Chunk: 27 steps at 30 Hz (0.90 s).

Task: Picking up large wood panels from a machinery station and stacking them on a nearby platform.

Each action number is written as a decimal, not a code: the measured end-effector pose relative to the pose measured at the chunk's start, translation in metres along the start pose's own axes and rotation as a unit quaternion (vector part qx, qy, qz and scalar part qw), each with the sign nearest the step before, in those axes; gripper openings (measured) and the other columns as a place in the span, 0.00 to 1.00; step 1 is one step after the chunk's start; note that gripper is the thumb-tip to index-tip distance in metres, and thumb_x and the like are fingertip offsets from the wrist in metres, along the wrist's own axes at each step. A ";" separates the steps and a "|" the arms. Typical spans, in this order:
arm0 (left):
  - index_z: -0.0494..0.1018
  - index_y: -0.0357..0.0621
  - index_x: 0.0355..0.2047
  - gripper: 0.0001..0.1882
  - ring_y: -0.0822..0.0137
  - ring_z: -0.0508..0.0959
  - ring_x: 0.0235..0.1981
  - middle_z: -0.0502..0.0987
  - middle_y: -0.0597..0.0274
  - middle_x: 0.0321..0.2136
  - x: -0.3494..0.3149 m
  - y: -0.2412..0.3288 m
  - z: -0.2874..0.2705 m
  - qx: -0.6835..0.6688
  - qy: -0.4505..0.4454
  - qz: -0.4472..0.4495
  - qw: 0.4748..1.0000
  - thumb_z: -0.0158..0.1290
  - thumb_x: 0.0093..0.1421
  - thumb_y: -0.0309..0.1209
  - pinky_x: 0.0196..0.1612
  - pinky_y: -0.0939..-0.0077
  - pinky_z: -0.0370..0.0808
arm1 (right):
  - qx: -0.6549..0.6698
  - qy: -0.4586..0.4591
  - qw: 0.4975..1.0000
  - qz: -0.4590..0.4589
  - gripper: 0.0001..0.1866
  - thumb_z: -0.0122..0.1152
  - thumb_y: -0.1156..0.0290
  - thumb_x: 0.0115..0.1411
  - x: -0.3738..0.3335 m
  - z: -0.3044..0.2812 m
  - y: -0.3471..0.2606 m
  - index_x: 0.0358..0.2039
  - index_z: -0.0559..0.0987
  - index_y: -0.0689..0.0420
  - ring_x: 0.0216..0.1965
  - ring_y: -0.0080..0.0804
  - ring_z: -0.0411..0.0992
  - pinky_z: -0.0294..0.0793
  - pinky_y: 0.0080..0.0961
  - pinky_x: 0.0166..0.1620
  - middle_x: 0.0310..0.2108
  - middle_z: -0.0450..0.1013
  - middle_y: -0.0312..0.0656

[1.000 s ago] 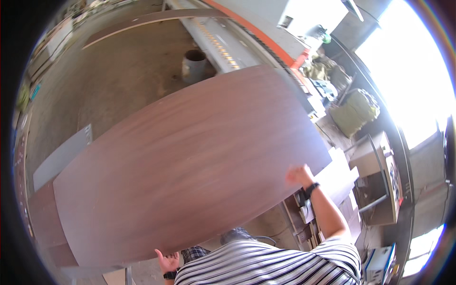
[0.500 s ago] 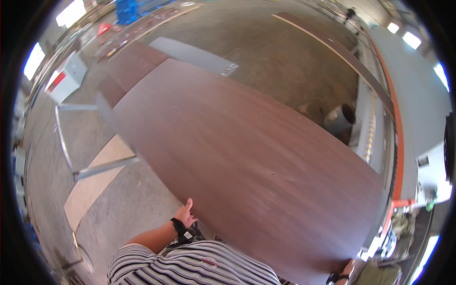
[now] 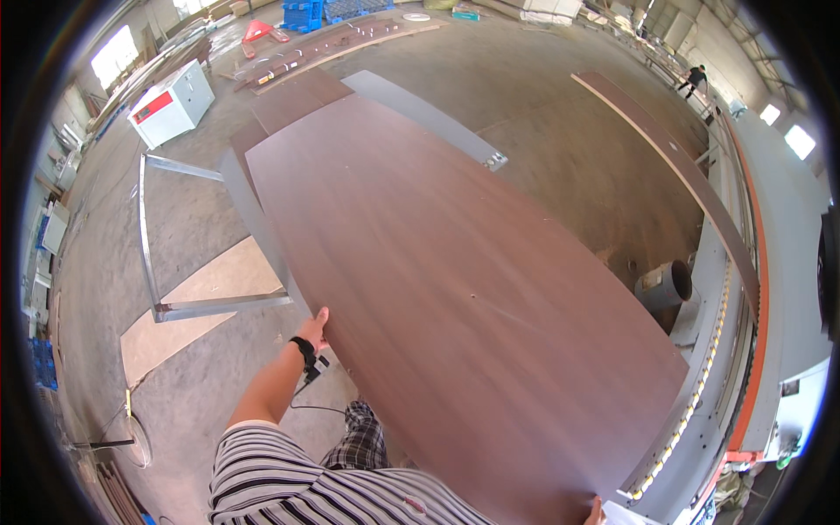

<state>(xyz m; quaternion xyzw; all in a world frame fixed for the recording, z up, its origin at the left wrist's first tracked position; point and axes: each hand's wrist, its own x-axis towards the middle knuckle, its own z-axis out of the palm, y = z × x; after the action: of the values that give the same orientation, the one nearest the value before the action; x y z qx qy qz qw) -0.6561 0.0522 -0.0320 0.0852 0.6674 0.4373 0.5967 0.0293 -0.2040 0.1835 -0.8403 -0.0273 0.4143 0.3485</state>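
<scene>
A large dark brown wood-grain board (image 3: 455, 297) stretches across the middle, from close to my body to the far left. At its left long edge, my left hand (image 3: 313, 329) is closed, thumb lying along the top and the other fingers hidden below. A black band with a small device is on that wrist. Down at the board's near right corner, my right hand (image 3: 597, 513) grips the edge; only a small part of it shows. Under the board's far end lie another brown panel (image 3: 302, 94) and a grey panel (image 3: 429, 114).
On the left stand a metal frame (image 3: 144, 236) and a white cabinet (image 3: 172, 105). A long machine with an orange edge (image 3: 759, 332) runs along the right. Beside it are a grey pipe (image 3: 662, 286) and a narrow brown board (image 3: 674, 162). Another person (image 3: 694, 80) is far off.
The large board has turned and shifted against the machine, its near right corner now drawn away from it. My left arm reaches further forward along the edge. The view has swung too.
</scene>
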 end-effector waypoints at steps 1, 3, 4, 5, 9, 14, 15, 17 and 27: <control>0.61 0.42 0.50 0.29 0.60 0.73 0.42 0.70 0.58 0.45 0.018 0.016 -0.004 0.007 0.021 0.010 1.000 0.47 0.57 0.51 0.41 0.55 0.73 | 0.064 -0.012 0.998 0.026 0.26 0.57 0.47 0.50 0.010 0.016 0.009 0.40 0.72 0.54 0.43 0.36 0.65 0.70 0.38 0.41 0.41 0.68 0.41; 0.61 0.40 0.49 0.29 0.59 0.73 0.41 0.71 0.56 0.43 0.055 0.043 -0.016 -0.009 0.047 0.010 0.999 0.47 0.57 0.50 0.39 0.55 0.74 | 0.043 -0.007 0.998 -0.035 0.24 0.55 0.48 0.52 0.022 0.058 0.020 0.37 0.75 0.56 0.40 0.34 0.68 0.71 0.34 0.40 0.38 0.71 0.42; 0.62 0.39 0.49 0.28 0.59 0.74 0.39 0.71 0.56 0.42 0.078 0.055 -0.028 0.001 0.076 0.009 0.997 0.47 0.58 0.49 0.38 0.56 0.75 | 0.043 -0.010 0.998 -0.039 0.24 0.55 0.48 0.52 0.025 0.080 0.018 0.37 0.75 0.56 0.40 0.34 0.68 0.71 0.34 0.40 0.38 0.71 0.42; 0.62 0.39 0.49 0.28 0.59 0.75 0.38 0.72 0.55 0.42 0.097 0.070 -0.032 0.012 0.100 0.008 0.995 0.46 0.58 0.49 0.37 0.56 0.75 | -0.003 -0.019 0.997 -0.079 0.23 0.54 0.49 0.52 0.023 0.105 0.012 0.36 0.76 0.57 0.39 0.33 0.68 0.71 0.32 0.39 0.37 0.72 0.42; 0.61 0.30 0.47 0.30 0.48 0.74 0.39 0.73 0.43 0.40 0.181 0.138 -0.107 0.340 0.307 0.081 0.885 0.50 0.55 0.45 0.43 0.57 0.72 | -0.106 -0.047 0.987 -0.112 0.24 0.53 0.50 0.54 -0.006 0.230 -0.028 0.34 0.77 0.61 0.35 0.30 0.70 0.71 0.29 0.38 0.35 0.74 0.42; 0.57 0.30 0.49 0.28 0.46 0.67 0.48 0.68 0.39 0.44 0.183 0.174 -0.060 0.431 0.335 0.132 0.827 0.51 0.53 0.37 0.49 0.59 0.66 | 0.073 -0.128 0.983 -0.109 0.18 0.54 0.57 0.54 0.013 0.356 -0.043 0.33 0.74 0.61 0.26 0.28 0.72 0.71 0.24 0.26 0.29 0.74 0.39; 0.57 0.30 0.48 0.28 0.46 0.66 0.49 0.67 0.40 0.45 0.175 0.174 -0.069 0.449 0.348 0.161 0.807 0.52 0.52 0.35 0.50 0.59 0.65 | 0.087 -0.138 0.983 -0.086 0.18 0.55 0.57 0.54 0.008 0.387 -0.047 0.35 0.73 0.60 0.26 0.28 0.72 0.71 0.23 0.26 0.30 0.73 0.40; 0.57 0.33 0.50 0.30 0.46 0.64 0.49 0.65 0.39 0.45 0.171 0.135 -0.104 0.481 0.317 0.211 0.790 0.54 0.50 0.34 0.51 0.57 0.63 | 0.017 -0.194 0.981 -0.013 0.22 0.58 0.56 0.52 0.045 0.434 -0.031 0.40 0.71 0.60 0.26 0.28 0.72 0.71 0.23 0.27 0.31 0.74 0.41; 0.65 0.40 0.46 0.27 0.47 0.67 0.47 0.66 0.41 0.45 0.014 -0.081 -0.147 0.629 -0.018 0.036 0.776 0.54 0.48 0.41 0.51 0.60 0.65 | -0.294 -0.271 0.909 -0.119 0.17 0.56 0.62 0.51 0.044 0.402 0.021 0.35 0.73 0.64 0.35 0.34 0.74 0.73 0.28 0.36 0.31 0.74 0.50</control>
<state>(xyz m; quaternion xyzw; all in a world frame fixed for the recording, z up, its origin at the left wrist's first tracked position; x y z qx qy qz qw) -0.7548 -0.0581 -0.1115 0.4732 0.7796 -0.0610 0.4058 -0.2346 0.0210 -0.0256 -0.7504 -0.3408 0.5553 0.1115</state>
